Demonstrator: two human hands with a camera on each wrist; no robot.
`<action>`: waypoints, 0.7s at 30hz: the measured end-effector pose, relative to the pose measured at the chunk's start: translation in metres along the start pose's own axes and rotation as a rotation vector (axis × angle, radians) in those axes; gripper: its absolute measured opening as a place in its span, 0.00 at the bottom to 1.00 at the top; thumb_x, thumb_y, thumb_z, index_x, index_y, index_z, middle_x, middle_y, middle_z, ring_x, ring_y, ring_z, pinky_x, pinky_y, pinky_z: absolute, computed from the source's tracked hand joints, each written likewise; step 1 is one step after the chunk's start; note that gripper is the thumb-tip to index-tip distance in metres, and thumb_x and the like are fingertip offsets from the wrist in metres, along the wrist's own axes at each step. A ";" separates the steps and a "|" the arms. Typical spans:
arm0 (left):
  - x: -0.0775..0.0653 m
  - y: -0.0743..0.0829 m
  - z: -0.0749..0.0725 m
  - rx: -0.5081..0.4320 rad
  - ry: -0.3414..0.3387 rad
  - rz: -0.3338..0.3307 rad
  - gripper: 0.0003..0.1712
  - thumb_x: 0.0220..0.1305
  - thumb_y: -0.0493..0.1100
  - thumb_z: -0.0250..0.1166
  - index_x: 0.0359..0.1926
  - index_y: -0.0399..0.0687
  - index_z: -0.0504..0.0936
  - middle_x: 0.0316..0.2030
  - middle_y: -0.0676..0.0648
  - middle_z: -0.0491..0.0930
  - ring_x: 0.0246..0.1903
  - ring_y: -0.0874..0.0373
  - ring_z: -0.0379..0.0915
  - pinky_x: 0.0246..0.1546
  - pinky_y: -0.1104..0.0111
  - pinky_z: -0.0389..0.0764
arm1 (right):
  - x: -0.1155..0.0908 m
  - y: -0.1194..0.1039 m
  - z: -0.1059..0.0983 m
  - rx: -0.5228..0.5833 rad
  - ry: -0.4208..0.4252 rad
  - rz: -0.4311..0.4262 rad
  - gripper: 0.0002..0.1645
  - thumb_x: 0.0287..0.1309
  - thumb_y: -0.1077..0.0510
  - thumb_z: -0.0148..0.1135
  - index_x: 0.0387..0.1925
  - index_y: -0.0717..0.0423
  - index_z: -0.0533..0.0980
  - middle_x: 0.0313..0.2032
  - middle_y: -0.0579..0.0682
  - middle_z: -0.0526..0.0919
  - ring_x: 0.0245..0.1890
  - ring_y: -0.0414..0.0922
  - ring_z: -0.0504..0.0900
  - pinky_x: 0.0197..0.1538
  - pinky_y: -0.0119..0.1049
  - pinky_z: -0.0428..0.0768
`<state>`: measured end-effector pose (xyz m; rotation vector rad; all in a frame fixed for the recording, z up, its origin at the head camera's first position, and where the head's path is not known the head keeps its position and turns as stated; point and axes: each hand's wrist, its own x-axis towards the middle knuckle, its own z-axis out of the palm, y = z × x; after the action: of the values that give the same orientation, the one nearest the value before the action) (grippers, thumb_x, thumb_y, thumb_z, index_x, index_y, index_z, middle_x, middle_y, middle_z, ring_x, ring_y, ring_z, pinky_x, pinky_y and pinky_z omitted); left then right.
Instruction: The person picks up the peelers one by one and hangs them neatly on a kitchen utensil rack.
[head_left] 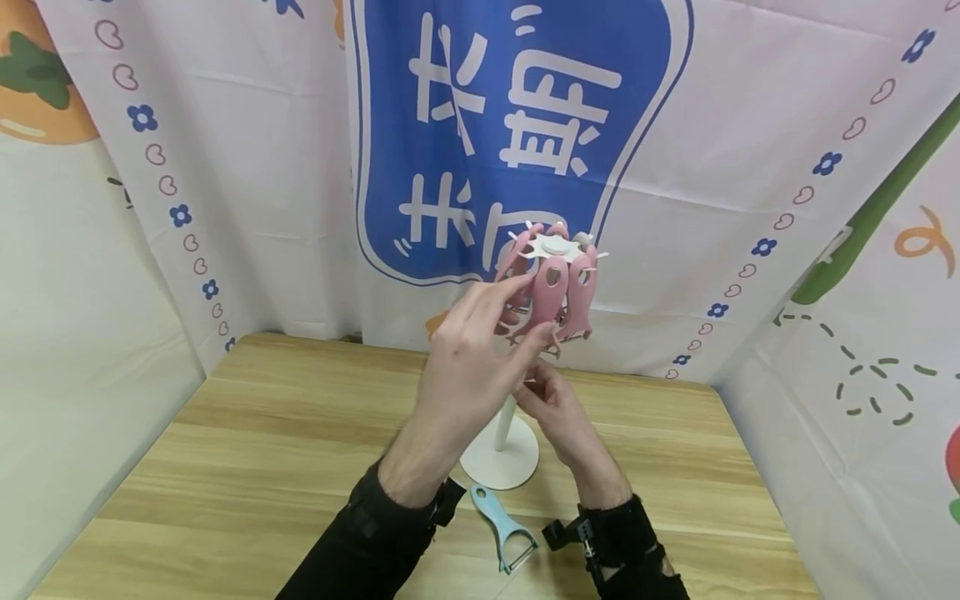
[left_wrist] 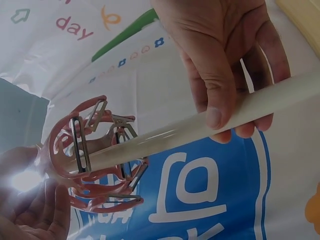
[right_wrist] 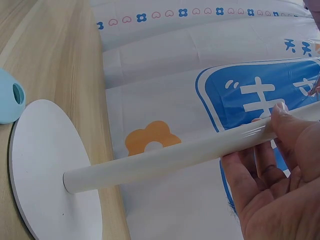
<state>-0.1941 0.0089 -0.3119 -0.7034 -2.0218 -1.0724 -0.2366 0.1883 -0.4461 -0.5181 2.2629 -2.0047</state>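
A white stand holds several pink peelers hung in a ring from its notched top. My left hand is up at the ring, thumb and fingers around one pink peeler; in the left wrist view that hand shows at the lower left, beside the peelers' metal blades. Lower down, my right hand grips the white pole between thumb and fingers. The round white base rests on the table, the pole rising from it at a slant.
A light blue peeler lies on the wooden table in front of the base, between my forearms. Printed white cloth with a blue panel hangs behind the table, and more cloth hangs at both sides.
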 end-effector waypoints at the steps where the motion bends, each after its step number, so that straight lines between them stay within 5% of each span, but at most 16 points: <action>1: -0.001 -0.001 -0.001 0.000 0.000 0.001 0.32 0.68 0.54 0.70 0.68 0.47 0.77 0.48 0.50 0.79 0.45 0.63 0.76 0.43 0.74 0.81 | 0.000 0.000 0.000 0.001 0.001 0.004 0.24 0.73 0.50 0.60 0.66 0.49 0.72 0.57 0.56 0.75 0.59 0.55 0.76 0.62 0.53 0.76; 14: -0.022 -0.015 -0.016 0.079 -0.035 0.021 0.27 0.68 0.50 0.71 0.64 0.47 0.79 0.51 0.50 0.80 0.45 0.61 0.78 0.43 0.69 0.82 | 0.001 0.002 0.000 0.014 -0.010 -0.024 0.20 0.74 0.50 0.59 0.61 0.53 0.74 0.59 0.56 0.76 0.60 0.58 0.75 0.63 0.53 0.74; 21: -0.035 -0.023 -0.021 0.135 -0.119 0.057 0.24 0.65 0.48 0.72 0.60 0.47 0.82 0.51 0.51 0.79 0.45 0.61 0.76 0.46 0.70 0.81 | 0.000 0.002 0.000 0.021 -0.021 -0.032 0.22 0.75 0.50 0.58 0.65 0.51 0.72 0.58 0.57 0.76 0.60 0.56 0.76 0.64 0.55 0.73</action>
<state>-0.1829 -0.0250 -0.3424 -0.7650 -2.1388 -0.8700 -0.2373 0.1889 -0.4484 -0.5744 2.2333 -2.0253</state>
